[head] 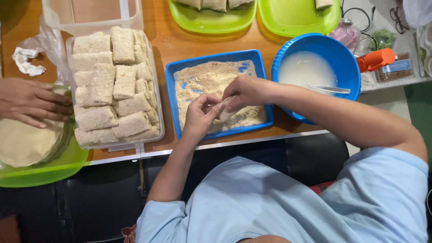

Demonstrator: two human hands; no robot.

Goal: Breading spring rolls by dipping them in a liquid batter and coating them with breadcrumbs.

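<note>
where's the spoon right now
In the head view the spoon lies in the round blue bowl of white liquid, at the right of the table, just right of the blue crumb tray.

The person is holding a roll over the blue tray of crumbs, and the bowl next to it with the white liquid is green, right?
Not quite. The bowl of white liquid is blue, not green, as the head view shows. The rest holds: both hands, left and right, hold a roll over the blue tray of crumbs.
</note>
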